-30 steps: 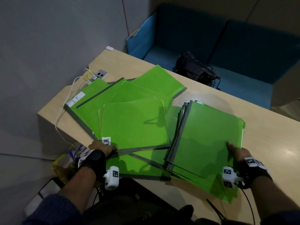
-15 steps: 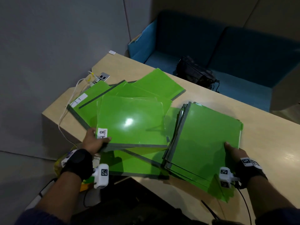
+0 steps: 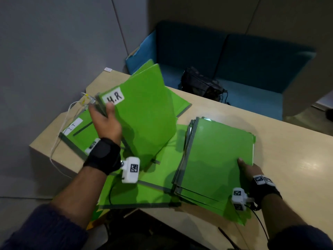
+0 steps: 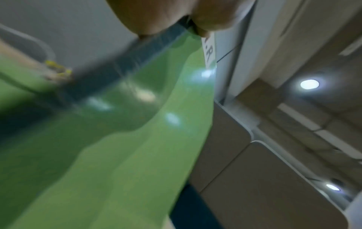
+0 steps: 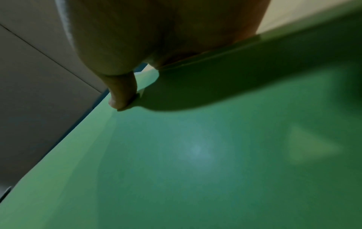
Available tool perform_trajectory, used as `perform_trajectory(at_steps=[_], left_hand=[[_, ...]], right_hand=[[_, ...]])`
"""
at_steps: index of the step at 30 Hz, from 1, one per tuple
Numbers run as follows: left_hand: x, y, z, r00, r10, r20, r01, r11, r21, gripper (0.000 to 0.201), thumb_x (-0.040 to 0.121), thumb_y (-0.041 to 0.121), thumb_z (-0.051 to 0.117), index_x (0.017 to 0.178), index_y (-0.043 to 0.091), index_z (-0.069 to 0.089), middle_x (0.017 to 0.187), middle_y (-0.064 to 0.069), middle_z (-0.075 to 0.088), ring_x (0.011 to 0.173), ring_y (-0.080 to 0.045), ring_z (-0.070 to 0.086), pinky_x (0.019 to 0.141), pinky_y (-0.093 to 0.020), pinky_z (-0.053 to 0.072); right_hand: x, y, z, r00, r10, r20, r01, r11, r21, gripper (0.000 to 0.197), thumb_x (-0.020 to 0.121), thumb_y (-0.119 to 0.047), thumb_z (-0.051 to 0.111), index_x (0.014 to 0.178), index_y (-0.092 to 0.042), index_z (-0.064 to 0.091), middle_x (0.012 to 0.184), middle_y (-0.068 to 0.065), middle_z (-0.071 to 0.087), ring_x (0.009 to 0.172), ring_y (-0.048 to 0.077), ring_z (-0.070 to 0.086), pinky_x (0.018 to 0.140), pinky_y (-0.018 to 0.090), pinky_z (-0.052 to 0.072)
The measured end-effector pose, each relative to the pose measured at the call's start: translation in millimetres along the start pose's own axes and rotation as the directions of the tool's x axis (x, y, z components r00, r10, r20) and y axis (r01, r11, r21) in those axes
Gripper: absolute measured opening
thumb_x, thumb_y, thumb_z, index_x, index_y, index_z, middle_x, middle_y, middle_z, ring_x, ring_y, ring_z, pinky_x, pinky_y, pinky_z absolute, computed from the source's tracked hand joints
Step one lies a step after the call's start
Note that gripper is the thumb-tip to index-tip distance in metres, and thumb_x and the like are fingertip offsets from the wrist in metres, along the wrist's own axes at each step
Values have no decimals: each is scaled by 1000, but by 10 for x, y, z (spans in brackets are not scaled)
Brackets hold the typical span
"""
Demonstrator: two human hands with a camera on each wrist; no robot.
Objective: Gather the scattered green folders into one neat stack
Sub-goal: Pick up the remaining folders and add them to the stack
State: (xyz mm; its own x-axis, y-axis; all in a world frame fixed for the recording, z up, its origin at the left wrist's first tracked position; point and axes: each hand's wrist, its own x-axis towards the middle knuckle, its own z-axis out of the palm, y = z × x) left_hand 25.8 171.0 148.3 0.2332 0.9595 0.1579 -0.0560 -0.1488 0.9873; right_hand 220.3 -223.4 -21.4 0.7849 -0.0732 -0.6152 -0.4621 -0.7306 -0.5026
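Nearest me, my right hand (image 3: 249, 171) sits at the near right corner of the stack (image 3: 216, 156) of green folders. My thumb lies flat on the top cover, and in the right wrist view one finger (image 5: 122, 93) presses down at the edge. I cannot tell how the rest of those fingers lie, since they are hidden under or behind the stack. The stack rests on the pale surface (image 3: 288, 159), its sheets slightly fanned along the near edge.

Left of that hand, loose folders (image 3: 144, 192) lie overlapping flat on the surface, one jutting past the near edge.

Farther out, my left hand (image 3: 106, 121) grips a lifted folder (image 3: 144, 112) by its dark spine, thumb on the front face just below the white "H.R" label (image 3: 113, 98), fingers wrapped behind. The folder stands tilted, clear of the sheets beneath.

Beyond the left fingers, a folder with a white label (image 3: 73, 126) lies flat beside white cables (image 3: 61, 129).
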Motion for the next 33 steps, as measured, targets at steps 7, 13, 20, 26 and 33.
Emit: perform_trajectory(at_steps=[7,13,20,26,33], left_hand=[[388,343,799,898,69,434,-61,998,-31,7,94,15,57,100,19,57,101,-2,68,91,-15,64,87,-34,53],[-420,-378,1585,660,-164,733,-121,940,319,10,93,17,61,96,8,62,94,-10,68,81,-20,58,73,-33,46],[-929,-919,1968,592,-484,644,64,826,561,50,88,27,70,132,14,51,117,0,62,107,-20,59,89,-25,45],[-1019,-1239,1817,575,-544,610,-24,735,678,47,83,7,71,127,9,55,124,-9,65,102,-22,61,86,-29,48],[-1072,-1106,2064,608,-477,634,8,802,597,60,89,10,66,144,10,41,142,-7,53,118,-21,56,98,-26,42]], right_hand=[[-131,170,27,999,-49,-22,49,999,12,74,84,-78,45,104,-10,65,91,15,68,75,31,65,60,32,47],[-123,146,12,999,-40,-8,40,995,86,70,97,-66,33,120,-5,60,103,20,62,81,31,61,68,33,43],[-131,73,-24,994,92,58,-106,929,356,87,98,-66,9,135,-4,58,133,28,58,114,42,60,97,49,49],[-202,69,12,988,137,76,-156,854,497,87,96,-69,9,134,-11,60,128,23,64,105,39,64,94,51,52],[-119,220,57,999,16,28,-24,938,347,63,93,-69,42,119,-14,59,111,13,67,87,29,65,72,39,54]])
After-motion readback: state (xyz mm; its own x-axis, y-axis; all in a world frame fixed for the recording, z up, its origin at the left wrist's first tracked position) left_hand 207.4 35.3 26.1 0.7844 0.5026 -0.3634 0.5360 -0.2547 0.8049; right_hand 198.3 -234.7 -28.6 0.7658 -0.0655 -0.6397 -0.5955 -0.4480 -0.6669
